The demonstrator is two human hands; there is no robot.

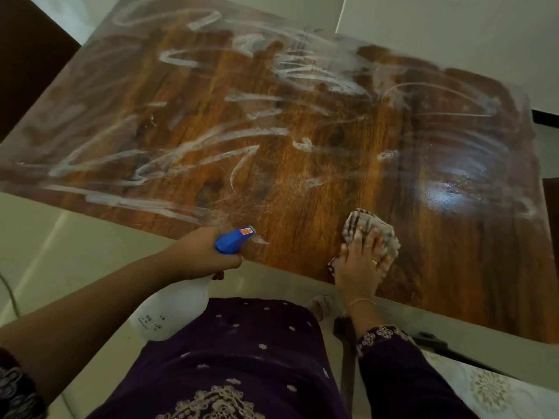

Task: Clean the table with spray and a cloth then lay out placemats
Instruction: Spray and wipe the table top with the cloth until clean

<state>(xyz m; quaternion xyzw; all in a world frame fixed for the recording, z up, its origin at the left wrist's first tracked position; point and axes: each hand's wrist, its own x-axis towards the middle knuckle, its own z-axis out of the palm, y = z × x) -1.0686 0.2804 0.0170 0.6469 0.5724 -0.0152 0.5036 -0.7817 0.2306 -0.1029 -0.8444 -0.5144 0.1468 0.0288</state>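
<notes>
Two hands work at the near edge of a wood-grain counter. The left hand is closed around the neck of a spray bottle, fingers wrapped below the blue trigger head. The bottle's white body hangs below and in front of the counter edge, tilted, with its nozzle pointing out over the surface. The right hand lies palm down on a checked cloth, fingers spread and pressing it flat against the counter just inside the near edge. The cloth is bunched, and part of it shows beyond the fingertips and at the wrist side. A ring sits on one finger, and a thin bangle circles the wrist.

White streaks of cleaner loop and cross over most of the counter, densest at the far middle and left. The patch to the right of the cloth looks wet and carries a bright glare. The wood directly ahead of the cloth appears mostly free of streaks, though the glare makes this hard to judge.

The person wears a dark purple garment with pale embroidery. A patterned surface, possibly a placemat or a chair seat, shows at the lower right, below the counter.
</notes>
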